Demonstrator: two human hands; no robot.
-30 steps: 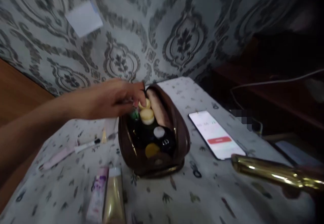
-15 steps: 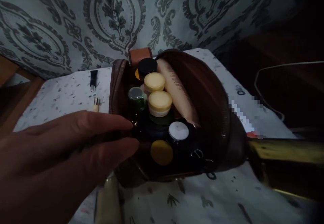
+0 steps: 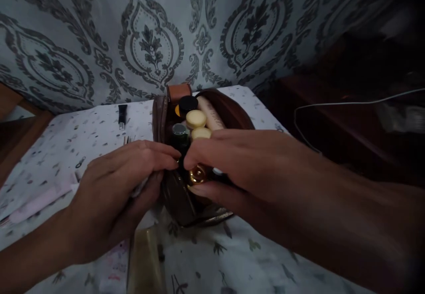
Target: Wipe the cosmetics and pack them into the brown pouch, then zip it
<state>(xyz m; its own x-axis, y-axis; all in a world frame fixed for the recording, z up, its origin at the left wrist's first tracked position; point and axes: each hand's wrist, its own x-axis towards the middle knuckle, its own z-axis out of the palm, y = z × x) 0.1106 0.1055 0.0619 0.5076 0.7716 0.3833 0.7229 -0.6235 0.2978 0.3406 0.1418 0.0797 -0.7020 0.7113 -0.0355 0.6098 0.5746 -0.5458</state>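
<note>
While pinching gold container [image 3: 198,175] with right hand [image 3: 252,165], inside brown bag [image 3: 179,201] just right of left hand [image 3: 119,187]; gripping bag's rim with left hand; near yellow-lidded jars [image 3: 195,119] beyond right hand

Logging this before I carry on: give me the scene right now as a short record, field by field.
Left hand: fingers at the left rim of the brown bag; grip partly hidden
Right hand: holding a gold item in the bag's opening
Bag state: open, on a patterned cloth
Inside: black-lidded jar, cream-lidded jars, grey-capped container, tan tube
Left of bag: small black tube, pale pink item
Front left: gold tube
Hidden: whatever lies behind the right hand
</note>
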